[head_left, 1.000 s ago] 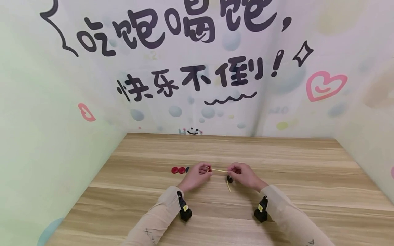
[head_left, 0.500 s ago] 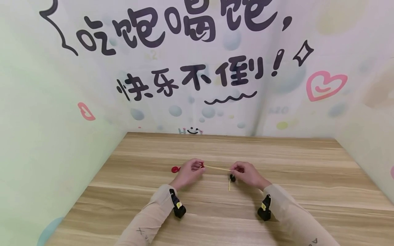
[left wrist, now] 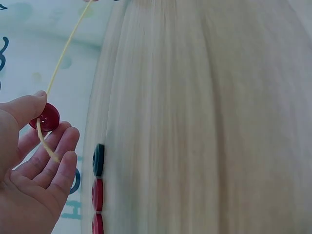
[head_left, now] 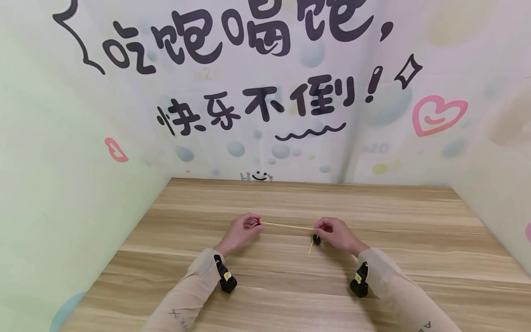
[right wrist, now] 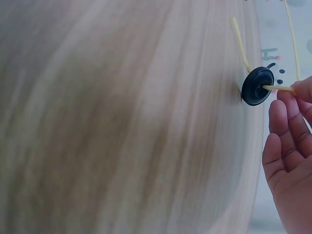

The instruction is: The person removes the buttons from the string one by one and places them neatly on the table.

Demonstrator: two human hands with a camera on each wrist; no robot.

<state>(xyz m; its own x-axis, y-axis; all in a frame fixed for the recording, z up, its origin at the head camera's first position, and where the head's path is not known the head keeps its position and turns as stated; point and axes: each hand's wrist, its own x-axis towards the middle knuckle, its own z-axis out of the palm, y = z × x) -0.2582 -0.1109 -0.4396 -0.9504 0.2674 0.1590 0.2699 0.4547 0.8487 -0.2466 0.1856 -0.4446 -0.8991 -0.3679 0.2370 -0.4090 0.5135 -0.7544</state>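
My left hand (head_left: 240,233) pinches a red button (left wrist: 50,117) between thumb and finger. A yellow string (head_left: 286,225) runs through this button, and its short end lies over the fingers in the left wrist view. Across to my right hand (head_left: 339,236) the string stretches nearly straight. There, thumb and forefinger pinch it. Just below that pinch a black button (right wrist: 258,87) hangs threaded on the string, its loose tail (right wrist: 239,44) sticking out beyond. In the head view the red button is mostly covered by the left fingers.
A dark bluish-green button (left wrist: 99,160) and two red buttons (left wrist: 97,195) lie in a row on the wooden table (head_left: 274,295) near the left hand. The head view hides them behind that hand. A printed wall cloth (head_left: 232,161) borders the table's far edge.
My left hand has moved left with the red button, and the string span between the hands has lengthened. The right hand has shifted slightly right, the black button hanging along with it.
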